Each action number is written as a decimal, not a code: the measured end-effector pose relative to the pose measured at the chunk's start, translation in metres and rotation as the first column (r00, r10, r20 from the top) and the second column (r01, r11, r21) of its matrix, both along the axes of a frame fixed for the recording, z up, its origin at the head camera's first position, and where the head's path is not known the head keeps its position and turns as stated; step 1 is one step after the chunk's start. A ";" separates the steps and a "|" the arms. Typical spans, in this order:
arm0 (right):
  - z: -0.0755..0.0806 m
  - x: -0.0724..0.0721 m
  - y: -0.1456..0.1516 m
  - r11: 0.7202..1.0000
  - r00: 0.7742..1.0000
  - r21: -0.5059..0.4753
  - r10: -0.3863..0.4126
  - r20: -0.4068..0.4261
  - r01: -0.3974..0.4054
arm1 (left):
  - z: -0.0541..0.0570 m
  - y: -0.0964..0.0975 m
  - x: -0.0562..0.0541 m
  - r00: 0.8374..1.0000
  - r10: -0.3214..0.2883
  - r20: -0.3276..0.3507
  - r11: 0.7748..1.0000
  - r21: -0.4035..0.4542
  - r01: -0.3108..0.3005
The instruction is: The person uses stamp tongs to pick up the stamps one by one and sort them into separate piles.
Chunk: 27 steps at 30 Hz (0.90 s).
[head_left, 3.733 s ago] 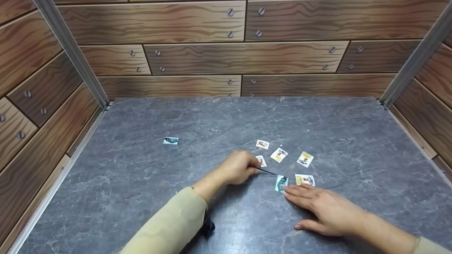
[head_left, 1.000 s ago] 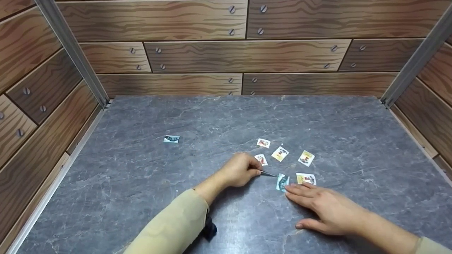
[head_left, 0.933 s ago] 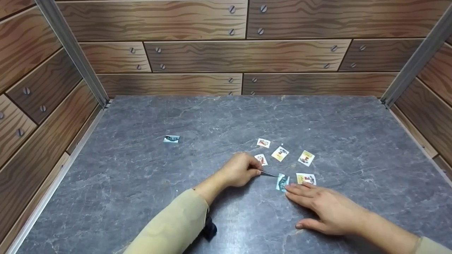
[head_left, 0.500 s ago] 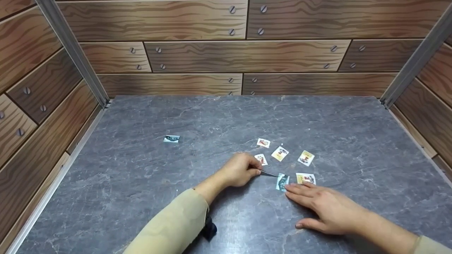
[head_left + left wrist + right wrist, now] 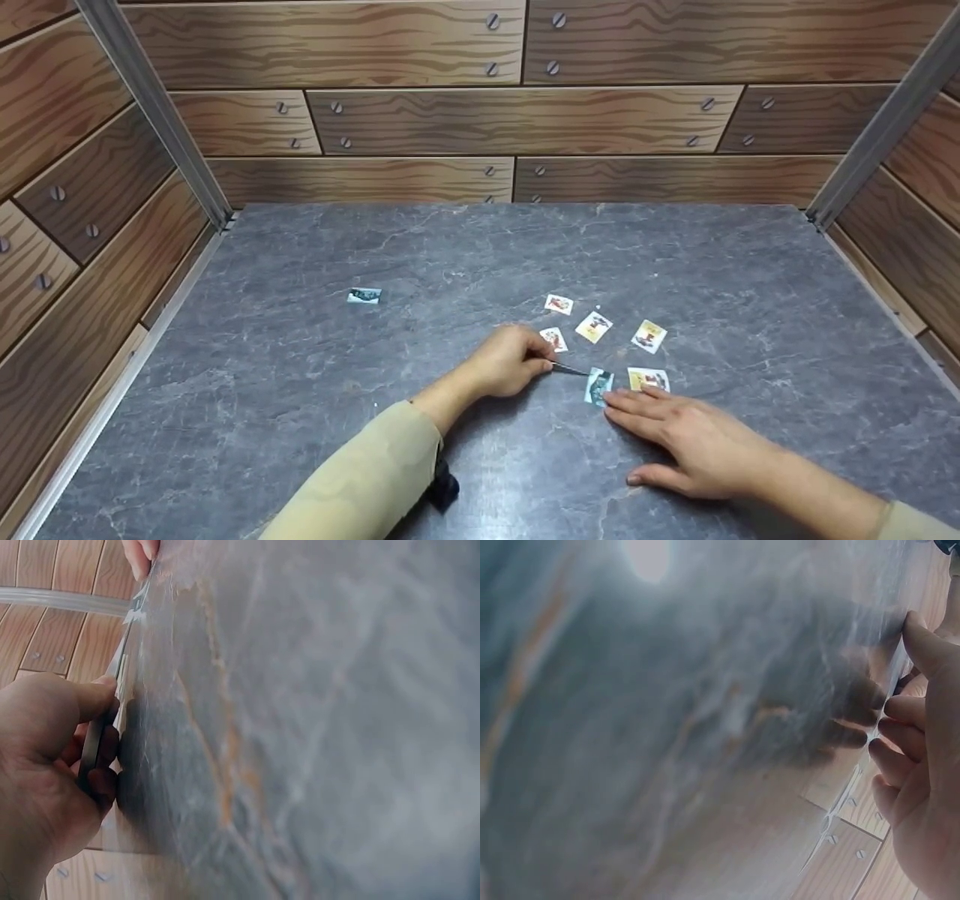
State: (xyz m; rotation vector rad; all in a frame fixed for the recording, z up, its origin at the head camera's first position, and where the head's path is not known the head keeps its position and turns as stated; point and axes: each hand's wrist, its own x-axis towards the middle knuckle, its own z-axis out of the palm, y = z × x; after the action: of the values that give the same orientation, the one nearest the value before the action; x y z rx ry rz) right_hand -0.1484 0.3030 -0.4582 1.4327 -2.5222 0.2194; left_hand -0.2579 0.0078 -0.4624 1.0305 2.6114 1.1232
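Note:
In the head view my left hand [image 5: 512,363] pinches thin dark tweezers [image 5: 571,368], whose tip meets the upper left corner of a small teal stamp [image 5: 598,384]. The left wrist view shows the tweezers [image 5: 91,746] held low between thumb and curled fingers, nearly flat to the table. My right hand [image 5: 694,444] lies with its fingers extended, fingertips on the teal stamp's lower right edge. Its fingers also cover the lower part of a yellow-and-white stamp [image 5: 645,377]. A red-and-white stamp [image 5: 556,340] lies just behind my left fingers, partly hidden.
Farther back lie another red-and-white stamp [image 5: 559,304] and two yellow-and-white ones, one central [image 5: 594,328] and one rightward [image 5: 649,336]. A second teal stamp [image 5: 364,295] sits apart on the left. Wood-patterned walls [image 5: 480,124] border the grey marbled table [image 5: 375,240].
Compared with the oldest frame, my left hand has come slightly nearer and the tweezers lie at a flatter angle. My right hand and the stamps hold their places. The view has shifted slightly.

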 end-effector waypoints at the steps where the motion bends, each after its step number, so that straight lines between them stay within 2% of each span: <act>1: 0.000 0.000 0.000 1.000 1.000 -0.001 0.002 0.000 -0.002 | 0.000 0.000 0.000 1.000 0.002 0.004 1.000 0.002 -0.002; 17: 0.004 0.002 -0.002 1.000 1.000 0.020 -0.013 -0.014 0.013 | 0.000 -0.008 0.001 1.000 0.010 0.029 0.999 0.046 -0.011; 27: 0.008 -0.002 -0.005 0.996 0.997 0.045 -0.070 -0.020 0.070 | 0.010 -0.027 0.002 0.998 0.047 0.032 0.996 0.078 -0.050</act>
State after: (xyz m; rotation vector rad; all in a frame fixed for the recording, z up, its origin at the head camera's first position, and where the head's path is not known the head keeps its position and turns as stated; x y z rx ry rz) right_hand -0.1506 0.2984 -0.4503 1.3535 -2.5732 0.1362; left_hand -0.2564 -0.0193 -0.4524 0.9611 2.6009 1.2523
